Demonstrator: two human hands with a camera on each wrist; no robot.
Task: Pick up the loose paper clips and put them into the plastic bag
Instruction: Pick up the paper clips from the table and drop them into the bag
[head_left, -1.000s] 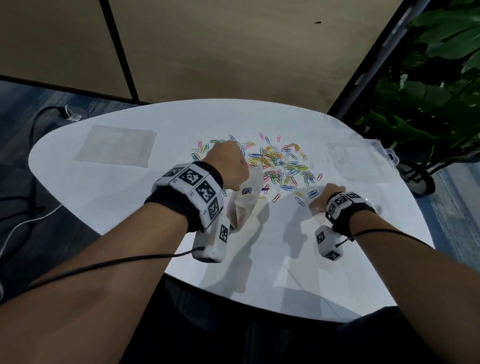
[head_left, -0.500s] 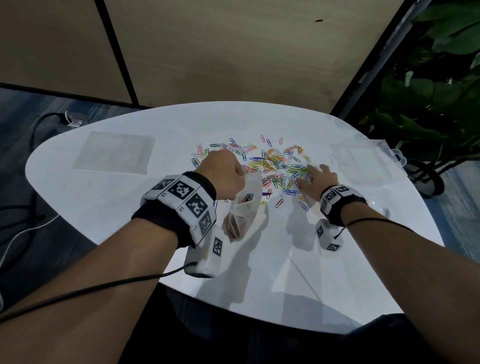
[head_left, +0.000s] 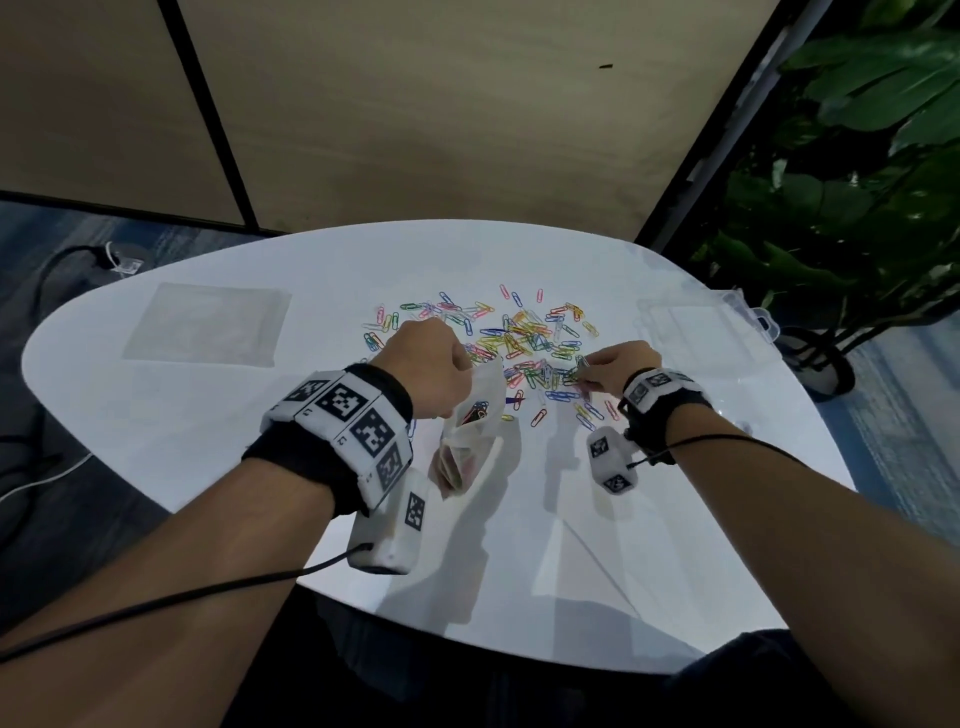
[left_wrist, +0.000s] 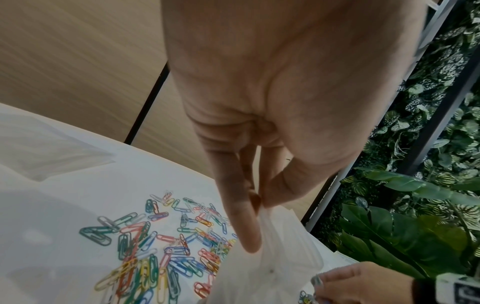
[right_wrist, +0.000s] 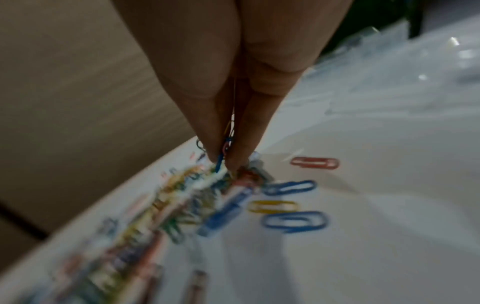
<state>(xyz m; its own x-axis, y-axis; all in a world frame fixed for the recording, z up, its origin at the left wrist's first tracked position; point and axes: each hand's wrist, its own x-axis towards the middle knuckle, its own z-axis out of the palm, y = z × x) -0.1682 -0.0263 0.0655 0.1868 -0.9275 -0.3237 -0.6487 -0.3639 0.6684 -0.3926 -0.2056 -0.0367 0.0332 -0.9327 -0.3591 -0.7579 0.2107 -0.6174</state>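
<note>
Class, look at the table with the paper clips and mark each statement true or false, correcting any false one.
1. The left hand holds the plastic bag by its top edge. True.
2. The bag is empty. False: some clips already lie inside.
3. The right hand pinches paper clips. True.
4. All clips are one colour. False: the loose clips on the table are of mixed colours.
</note>
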